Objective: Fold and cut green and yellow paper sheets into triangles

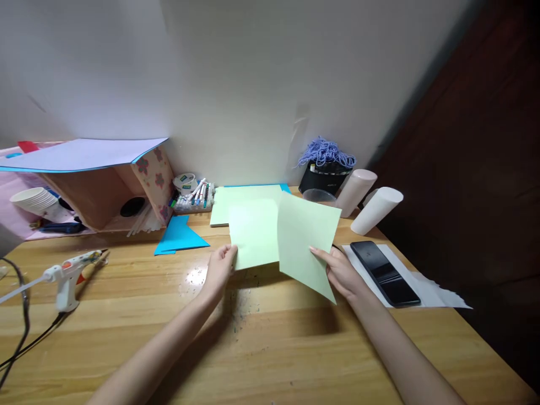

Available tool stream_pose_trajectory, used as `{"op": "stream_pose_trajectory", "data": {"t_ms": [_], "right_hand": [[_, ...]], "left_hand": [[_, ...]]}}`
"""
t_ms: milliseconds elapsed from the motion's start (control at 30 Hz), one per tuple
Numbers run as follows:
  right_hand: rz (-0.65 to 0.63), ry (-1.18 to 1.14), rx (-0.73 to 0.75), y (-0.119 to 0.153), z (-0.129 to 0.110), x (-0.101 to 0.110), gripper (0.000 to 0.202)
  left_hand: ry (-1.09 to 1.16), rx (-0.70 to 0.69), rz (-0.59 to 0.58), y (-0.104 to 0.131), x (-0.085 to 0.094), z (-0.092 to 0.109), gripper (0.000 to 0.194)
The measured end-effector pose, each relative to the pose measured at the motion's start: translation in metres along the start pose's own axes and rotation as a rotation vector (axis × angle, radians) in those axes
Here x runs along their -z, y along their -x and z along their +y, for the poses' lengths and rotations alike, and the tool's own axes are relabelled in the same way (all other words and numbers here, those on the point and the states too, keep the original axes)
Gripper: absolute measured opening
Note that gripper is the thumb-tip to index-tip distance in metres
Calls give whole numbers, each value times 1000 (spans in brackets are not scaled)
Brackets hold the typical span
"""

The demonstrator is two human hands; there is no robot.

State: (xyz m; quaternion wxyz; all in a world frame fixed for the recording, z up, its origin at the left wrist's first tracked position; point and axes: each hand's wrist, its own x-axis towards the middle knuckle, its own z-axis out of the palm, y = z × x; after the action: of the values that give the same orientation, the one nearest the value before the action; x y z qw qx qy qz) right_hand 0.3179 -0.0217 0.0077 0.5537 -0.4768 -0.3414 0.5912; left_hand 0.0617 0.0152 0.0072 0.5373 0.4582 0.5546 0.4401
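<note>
Two pale green sheets are held up over the wooden table, one at each hand. My left hand (222,264) pinches the lower left edge of the left green sheet (255,233). The right green sheet (306,242) is tilted and overlaps the left one's right edge; my right hand (337,267) grips it at its right edge, thumb on the front and the other fingers partly behind. Beyond them a stack of green sheets (221,205) lies near the wall, with blue paper showing behind it.
Blue paper pieces (179,235), a marker box (194,201) and a decorated cardboard box (154,174) stand left. A glue gun (67,278) with cables lies far left. Right are a phone (386,273) on white paper, two white rolls (377,209) and a black holder (323,179) with purple yarn.
</note>
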Motion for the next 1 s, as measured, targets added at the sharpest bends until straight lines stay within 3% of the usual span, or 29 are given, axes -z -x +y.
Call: {"op": "stream_pose_trajectory", "data": {"t_ms": [167, 300, 467, 567, 667, 800, 933, 1000], "right_hand": [[12, 344, 2, -1, 14, -3, 38], [-79, 531, -7, -3, 25, -4, 32], [-53, 596, -4, -2, 43, -11, 39], [-94, 540, -9, 0, 49, -16, 40], [-104, 511, -7, -2, 50, -17, 38], [55, 474, 135, -4, 39, -18, 52], [-83, 348, 304, 12, 21, -31, 50], [-46, 317, 396, 21, 16, -38, 42]], "left_hand": [[-82, 163, -95, 33, 13, -28, 28], [-232, 317, -307, 44, 23, -24, 25], [-235, 180, -300, 45, 18, -14, 25], [-181, 142, -324, 44, 7, -22, 34], [-216, 5, -304, 46, -1, -30, 38], [-174, -211, -250, 54, -5, -26, 35], [-106, -270, -180, 59, -4, -17, 34], [-65, -264, -175, 57, -5, -14, 35]]}}
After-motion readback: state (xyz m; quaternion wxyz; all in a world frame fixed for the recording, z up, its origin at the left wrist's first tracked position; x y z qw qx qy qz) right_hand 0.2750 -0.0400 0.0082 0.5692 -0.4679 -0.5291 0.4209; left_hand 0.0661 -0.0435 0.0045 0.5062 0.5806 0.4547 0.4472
